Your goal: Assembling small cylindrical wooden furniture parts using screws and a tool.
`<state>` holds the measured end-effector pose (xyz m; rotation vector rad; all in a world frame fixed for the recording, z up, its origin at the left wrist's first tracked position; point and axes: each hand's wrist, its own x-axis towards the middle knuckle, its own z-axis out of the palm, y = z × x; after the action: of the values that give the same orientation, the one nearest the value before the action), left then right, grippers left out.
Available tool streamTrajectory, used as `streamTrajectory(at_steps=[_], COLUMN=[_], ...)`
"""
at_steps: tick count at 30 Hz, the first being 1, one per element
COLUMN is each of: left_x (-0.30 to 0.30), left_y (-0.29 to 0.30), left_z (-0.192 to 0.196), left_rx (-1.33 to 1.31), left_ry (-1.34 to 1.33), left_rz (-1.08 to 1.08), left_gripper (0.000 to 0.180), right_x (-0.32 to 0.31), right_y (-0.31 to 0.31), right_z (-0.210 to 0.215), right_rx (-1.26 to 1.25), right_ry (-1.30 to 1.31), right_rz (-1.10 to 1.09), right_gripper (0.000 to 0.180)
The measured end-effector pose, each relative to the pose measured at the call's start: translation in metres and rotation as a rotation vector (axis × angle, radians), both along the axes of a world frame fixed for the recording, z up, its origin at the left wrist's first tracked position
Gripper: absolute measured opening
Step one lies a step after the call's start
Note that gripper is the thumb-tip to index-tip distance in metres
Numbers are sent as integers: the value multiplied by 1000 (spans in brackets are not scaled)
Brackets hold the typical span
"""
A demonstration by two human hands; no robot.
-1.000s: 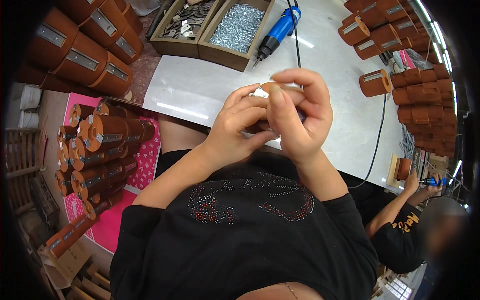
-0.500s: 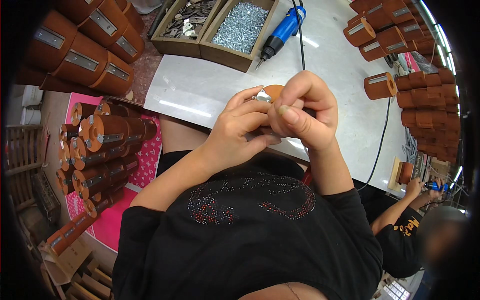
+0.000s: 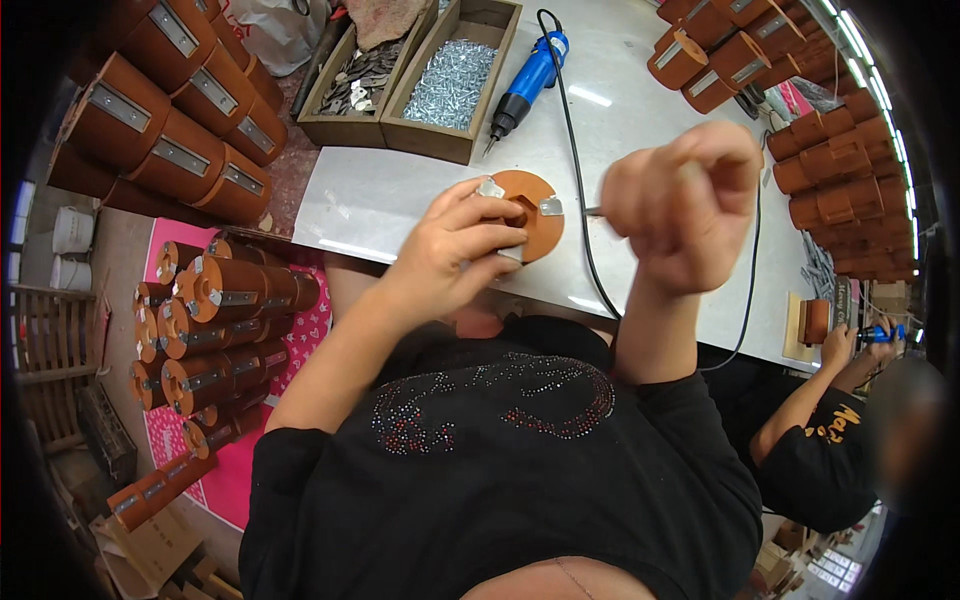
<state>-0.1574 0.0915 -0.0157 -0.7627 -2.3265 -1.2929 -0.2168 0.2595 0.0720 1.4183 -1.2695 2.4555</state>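
Observation:
On the near edge of the white table, an orange-brown cylinder [image 3: 540, 236] stands with its round end up, showing a central hole. Small silver metal clips [image 3: 551, 205] sit at its rim. My left hand [image 3: 455, 235] grips the cylinder from the left, its fingers laid over the end and by the hole. Raised to the right of it is my right hand [image 3: 685, 205], smeared by motion, with fingers curled in. A short grey piece [image 3: 593, 211] juts out at its left side; what it belongs to is hidden in the hand.
Beyond the cylinder are a wooden tray of screws [image 3: 452, 85], a tray of flat metal pieces [image 3: 365, 80] and a blue electric screwdriver [image 3: 530, 85] with a black cable [image 3: 577, 160]. Stacked brown cylinders [image 3: 215, 290] stand at left and right. A co-worker [image 3: 815, 440] works at right.
My right hand has moved up and right, away from the left hand, uncovering the cylinder's end. The left hand stays on the cylinder. The whole view has shifted slightly.

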Motion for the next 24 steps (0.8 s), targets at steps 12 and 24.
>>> streamTrajectory(at_steps=[12, 24], left_x=[-1, -6], left_y=[23, 26], left_z=[10, 4], left_rx=[-146, -14], left_ry=[70, 72], left_rz=[457, 96], left_gripper=[32, 22], right_x=[10, 16], right_y=[27, 2], right_z=[-29, -38], right_rx=[49, -27], right_ry=[-365, -444], right_rz=[-265, -91], right_gripper=[12, 12])
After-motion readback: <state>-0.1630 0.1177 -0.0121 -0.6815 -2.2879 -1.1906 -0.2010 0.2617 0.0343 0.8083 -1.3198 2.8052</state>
